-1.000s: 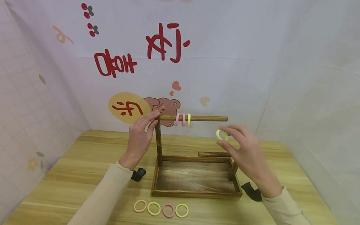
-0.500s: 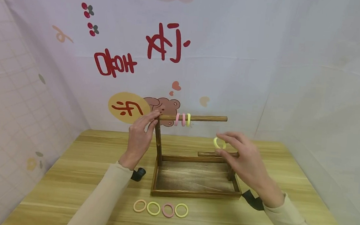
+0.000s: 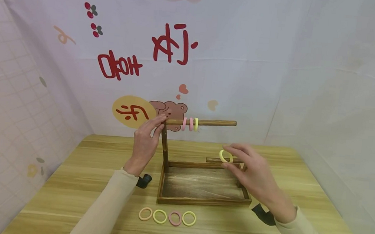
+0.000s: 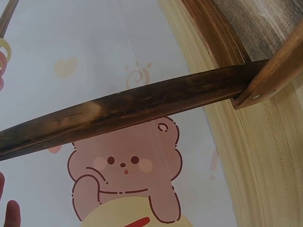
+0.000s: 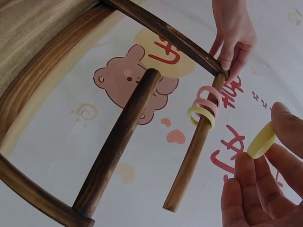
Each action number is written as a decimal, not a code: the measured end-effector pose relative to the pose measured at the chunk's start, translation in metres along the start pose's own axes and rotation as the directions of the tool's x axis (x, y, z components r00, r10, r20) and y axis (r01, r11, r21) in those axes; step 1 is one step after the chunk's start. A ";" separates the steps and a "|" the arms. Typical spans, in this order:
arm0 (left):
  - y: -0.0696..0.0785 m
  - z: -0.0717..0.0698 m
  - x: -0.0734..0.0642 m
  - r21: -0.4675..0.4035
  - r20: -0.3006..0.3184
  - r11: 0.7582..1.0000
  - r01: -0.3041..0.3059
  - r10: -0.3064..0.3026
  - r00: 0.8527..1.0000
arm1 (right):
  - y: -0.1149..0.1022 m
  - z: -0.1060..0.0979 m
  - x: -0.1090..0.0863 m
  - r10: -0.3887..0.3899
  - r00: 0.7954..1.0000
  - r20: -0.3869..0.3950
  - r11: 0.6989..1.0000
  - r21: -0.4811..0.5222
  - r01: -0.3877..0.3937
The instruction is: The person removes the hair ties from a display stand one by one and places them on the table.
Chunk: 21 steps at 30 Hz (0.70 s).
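In the head view my right hand point(image 3: 254, 171) pinches a yellow ring point(image 5: 262, 142) between thumb and fingertips. The ring overlaps the short lower bar point(image 3: 213, 160) of a dark wooden rack in the head view. My left hand point(image 3: 146, 141) grips the top of the rack's left post point(image 3: 165, 144), where the long upper bar point(image 3: 218, 123) begins. Around that bar hang two pink rings and one yellow ring point(image 3: 196, 124), toward its left part. Only a few fingertips point(image 4: 13, 215) of the left hand show in the left wrist view.
The rack's base is a shallow wooden tray point(image 3: 203, 202) on the table. In front of it lies a row of several rings: an orange one point(image 3: 146, 214), yellow ones and a pink one point(image 3: 175, 218). A printed cloth point(image 3: 245, 70) hangs behind.
My right hand has moved down and slightly left with the yellow ring, from above the lower bar to its level in the head view. The left hand has stayed on the post.
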<state>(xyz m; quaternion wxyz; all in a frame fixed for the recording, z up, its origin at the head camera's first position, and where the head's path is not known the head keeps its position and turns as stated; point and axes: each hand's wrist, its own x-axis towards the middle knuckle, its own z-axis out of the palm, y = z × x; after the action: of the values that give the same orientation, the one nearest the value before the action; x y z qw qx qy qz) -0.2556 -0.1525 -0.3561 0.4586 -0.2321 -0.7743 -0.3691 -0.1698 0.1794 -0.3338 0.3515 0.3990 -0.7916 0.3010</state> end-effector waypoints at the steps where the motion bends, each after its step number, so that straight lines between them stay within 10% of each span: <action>1: 0.000 0.000 0.000 0.000 0.002 1.000 0.002 -0.002 1.000 | 0.000 0.001 -0.001 -0.006 1.000 -0.004 1.000 0.004 0.006; 21: 0.000 0.000 0.000 -0.007 -0.005 1.000 0.003 -0.003 1.000 | -0.014 0.010 -0.030 0.094 0.982 0.166 0.979 0.162 -0.122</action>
<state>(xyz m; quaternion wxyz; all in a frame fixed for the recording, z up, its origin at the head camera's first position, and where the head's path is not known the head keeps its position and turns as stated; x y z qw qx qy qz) -0.2558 -0.1522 -0.3560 0.4591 -0.2317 -0.7723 -0.3729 -0.1482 0.1779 -0.3610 0.2352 0.4066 -0.8086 0.3544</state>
